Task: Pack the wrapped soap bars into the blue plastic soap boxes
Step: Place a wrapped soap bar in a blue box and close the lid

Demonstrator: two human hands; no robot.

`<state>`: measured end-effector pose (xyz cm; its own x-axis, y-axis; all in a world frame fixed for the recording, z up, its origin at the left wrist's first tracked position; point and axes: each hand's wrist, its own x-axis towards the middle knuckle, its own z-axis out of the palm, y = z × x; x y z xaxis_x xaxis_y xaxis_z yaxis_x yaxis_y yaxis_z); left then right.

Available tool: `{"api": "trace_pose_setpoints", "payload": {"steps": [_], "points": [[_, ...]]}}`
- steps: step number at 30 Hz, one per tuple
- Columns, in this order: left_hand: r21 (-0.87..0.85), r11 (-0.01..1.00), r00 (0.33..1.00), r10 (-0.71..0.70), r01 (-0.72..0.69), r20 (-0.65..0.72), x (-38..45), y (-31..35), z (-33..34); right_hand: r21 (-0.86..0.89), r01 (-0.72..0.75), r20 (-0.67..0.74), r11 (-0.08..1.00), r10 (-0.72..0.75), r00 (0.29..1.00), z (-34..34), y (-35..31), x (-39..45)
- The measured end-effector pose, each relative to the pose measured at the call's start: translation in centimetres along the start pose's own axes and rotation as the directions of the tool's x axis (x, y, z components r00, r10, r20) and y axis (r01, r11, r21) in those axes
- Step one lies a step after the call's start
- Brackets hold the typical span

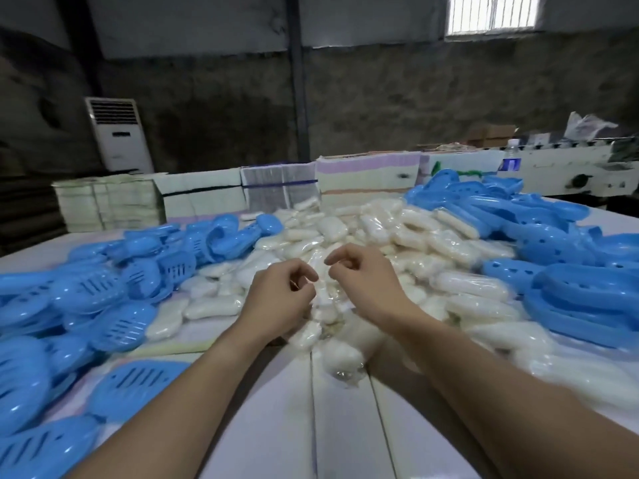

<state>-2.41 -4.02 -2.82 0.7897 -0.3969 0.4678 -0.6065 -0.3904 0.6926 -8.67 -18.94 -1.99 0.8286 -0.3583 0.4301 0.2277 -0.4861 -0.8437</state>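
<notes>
A heap of white soap bars in clear wrap (373,233) covers the middle of the table. Blue plastic soap boxes, slotted halves, lie piled on the left (103,288), with more blue boxes and lids on the right (567,257). My left hand (280,299) and my right hand (366,278) hover side by side over the near part of the heap. Their fingers are loosely curled and the tips point toward each other. One wrapped bar (321,292) lies between and below the two hands; I see nothing held in either hand.
The white table (276,409) shows bare boards near me between my forearms. Stacks of flat cartons (193,198) line the far edge. A standing air conditioner (119,136) is at the back left and a white machine (570,167) at the back right.
</notes>
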Motion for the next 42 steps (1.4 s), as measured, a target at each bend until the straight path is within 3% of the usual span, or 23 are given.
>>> {"api": "trace_pose_setpoints", "payload": {"steps": [6,9,11,14,18,20,24,30,38,42], "points": [[0.109,0.994,0.994,-0.008,0.020,-0.113,0.8,-0.6,-1.4,-0.264,0.263,0.129,0.928,-0.236,0.963,0.6,-0.5,-0.8],[0.287,0.947,0.988,-0.131,0.147,-0.077,1.6,-1.1,-3.5,-0.308,0.371,0.229,0.876,-0.311,0.923,1.1,-0.5,-1.1],[0.544,0.814,0.971,-0.239,0.203,-0.005,2.3,-1.8,-5.5,-0.302,0.408,0.260,0.862,-0.337,0.905,1.2,-0.4,-1.2],[0.829,0.515,0.908,-0.419,0.219,0.020,3.0,-2.8,-9.9,-0.278,0.447,0.293,0.851,-0.368,0.883,1.4,-0.3,-1.3],[0.948,0.216,0.805,-0.590,0.232,-0.062,2.2,-3.8,-14.3,-0.261,0.469,0.326,0.844,-0.381,0.865,1.5,-0.5,-1.2],[0.966,0.141,0.760,-0.646,0.218,-0.077,1.6,-4.2,-15.2,-0.254,0.470,0.337,0.846,-0.378,0.862,1.5,-0.6,-1.3],[0.964,0.155,0.703,-0.710,0.216,-0.043,0.8,-5.0,-15.8,-0.238,0.457,0.349,0.857,-0.363,0.864,1.5,-0.7,-1.3],[0.942,0.252,0.691,-0.723,0.224,0.029,0.1,-5.3,-16.1,-0.225,0.429,0.341,0.875,-0.342,0.876,1.4,-0.6,-1.3],[0.963,0.160,0.854,-0.510,0.217,-0.108,-0.5,-2.6,-16.1,-0.231,0.406,0.313,0.884,-0.327,0.892,1.1,-0.8,-1.3],[0.959,0.231,0.960,-0.259,0.165,-0.103,0.1,1.2,-15.2,-0.205,0.351,0.189,0.914,-0.315,0.930,1.0,-0.8,-0.8]]}}
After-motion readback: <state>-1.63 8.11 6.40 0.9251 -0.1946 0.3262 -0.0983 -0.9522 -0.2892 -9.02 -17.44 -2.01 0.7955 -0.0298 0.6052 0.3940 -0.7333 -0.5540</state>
